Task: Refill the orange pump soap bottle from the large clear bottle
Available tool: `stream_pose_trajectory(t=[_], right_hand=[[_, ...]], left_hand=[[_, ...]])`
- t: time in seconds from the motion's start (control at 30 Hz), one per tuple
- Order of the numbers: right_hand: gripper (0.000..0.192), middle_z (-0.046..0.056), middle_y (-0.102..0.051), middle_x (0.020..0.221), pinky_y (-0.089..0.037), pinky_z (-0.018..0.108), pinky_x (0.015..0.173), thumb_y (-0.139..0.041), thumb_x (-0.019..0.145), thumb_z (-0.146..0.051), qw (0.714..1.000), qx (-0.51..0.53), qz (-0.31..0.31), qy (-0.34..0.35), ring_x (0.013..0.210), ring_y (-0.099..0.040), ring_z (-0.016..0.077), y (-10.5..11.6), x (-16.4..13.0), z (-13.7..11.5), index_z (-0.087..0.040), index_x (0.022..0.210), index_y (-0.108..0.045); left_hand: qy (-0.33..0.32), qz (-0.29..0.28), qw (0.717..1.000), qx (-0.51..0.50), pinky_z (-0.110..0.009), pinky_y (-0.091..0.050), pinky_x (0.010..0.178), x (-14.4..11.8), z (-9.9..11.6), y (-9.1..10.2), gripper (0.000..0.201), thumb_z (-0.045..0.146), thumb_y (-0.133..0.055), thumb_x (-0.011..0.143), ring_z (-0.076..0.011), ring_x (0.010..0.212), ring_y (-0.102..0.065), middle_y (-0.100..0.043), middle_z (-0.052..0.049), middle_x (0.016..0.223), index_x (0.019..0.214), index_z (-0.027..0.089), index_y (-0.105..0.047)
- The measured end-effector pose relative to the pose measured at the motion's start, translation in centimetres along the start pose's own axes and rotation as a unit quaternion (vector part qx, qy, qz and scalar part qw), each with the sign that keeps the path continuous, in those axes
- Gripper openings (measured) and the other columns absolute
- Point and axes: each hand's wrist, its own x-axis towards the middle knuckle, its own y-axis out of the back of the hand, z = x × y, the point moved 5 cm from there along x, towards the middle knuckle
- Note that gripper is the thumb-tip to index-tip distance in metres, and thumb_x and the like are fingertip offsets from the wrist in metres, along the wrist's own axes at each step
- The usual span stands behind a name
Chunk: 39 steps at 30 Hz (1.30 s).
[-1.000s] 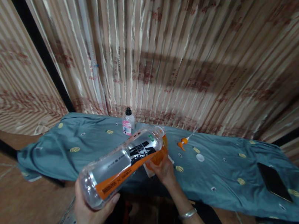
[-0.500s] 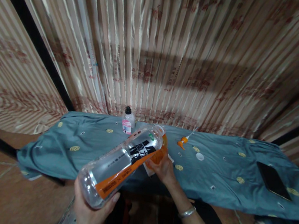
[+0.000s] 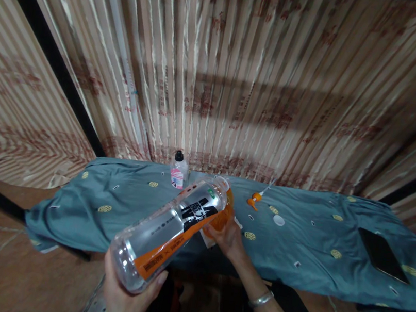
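Hands grip firmly: left (image 3: 128, 295) cups clear bottle (image 3: 169, 228), right (image 3: 229, 237) clasps orange container (image 3: 224, 215).

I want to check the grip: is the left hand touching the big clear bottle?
Touching. The head view shows the left hand cupping the base of the tilted bottle.

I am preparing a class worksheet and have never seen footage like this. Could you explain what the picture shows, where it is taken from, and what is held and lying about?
There is no machine here: a camera worn on a person's head looks forward and down at two bare hands. The left hand grips the base of a large clear plastic bottle with an orange and black label, tilted towards a small orange bottle held by the right hand. On the blue-green patterned cloth lie a small clear bottle with a black cap, an orange pump nozzle, a white round cap and a dark flat phone. Striped curtains hang behind.
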Motion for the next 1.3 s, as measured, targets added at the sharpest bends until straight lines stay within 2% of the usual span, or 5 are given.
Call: stream_pose_trajectory(t=[0.3,0.43,0.77,1.03,1.3], right_hand=[[0.068,0.014,-0.08,0.124,-0.064,0.055,0.101,-0.08,0.076,-0.044,1.0,0.004,-0.002,0.002,0.114,-0.079,0.0357,0.0,0.0,-0.2,-0.023,0.135,-0.054],[0.069,0.014,-0.081,0.122,-0.065,0.054,0.099,-0.081,0.076,-0.045,1.0,0.001,0.003,0.0,0.113,-0.079,0.0359,0.0,0.0,0.0,-0.023,0.136,-0.054],[0.082,0.013,-0.08,0.123,-0.066,0.053,0.097,-0.085,0.073,-0.044,0.999,-0.031,-0.008,-0.04,0.113,-0.079,0.0366,0.1,0.0,0.6,-0.023,0.144,-0.051],[0.078,0.014,-0.08,0.122,-0.065,0.054,0.098,-0.083,0.076,-0.045,0.999,-0.028,-0.02,-0.02,0.116,-0.078,0.0363,0.1,0.1,0.3,-0.021,0.143,-0.052],[0.076,0.014,-0.079,0.126,-0.065,0.055,0.101,-0.085,0.074,-0.043,1.0,-0.025,-0.007,-0.01,0.117,-0.077,0.0369,0.3,0.2,0.2,-0.023,0.141,-0.054]], left_hand=[[0.002,-0.004,1.0,-0.007,-0.046,-0.057,0.103,0.1,-1.4,0.4,0.104,0.058,-0.1,0.049,-0.0294,0.11,-0.069,-0.067,-0.011,0.128,0.137,0.022,-0.057],[0.001,-0.006,1.0,-0.003,-0.05,-0.059,0.102,0.2,-2.1,0.7,0.104,0.059,-0.099,0.051,-0.0303,0.107,-0.071,-0.069,-0.01,0.125,0.139,0.022,-0.057],[0.003,-0.018,1.0,-0.023,-0.051,-0.055,0.108,0.0,-0.7,0.2,0.109,0.054,-0.102,0.049,-0.0323,0.114,-0.069,-0.067,-0.011,0.122,0.142,0.019,-0.058],[0.001,-0.034,0.999,-0.023,-0.048,-0.055,0.108,0.4,-1.8,0.7,0.106,0.05,-0.101,0.054,-0.0316,0.116,-0.069,-0.067,-0.013,0.129,0.146,0.018,-0.056],[-0.001,-0.034,0.999,-0.009,-0.056,-0.055,0.107,1.6,-2.1,1.3,0.11,0.045,-0.104,0.041,-0.0375,0.117,-0.07,-0.069,-0.014,0.126,0.138,0.017,-0.06]])
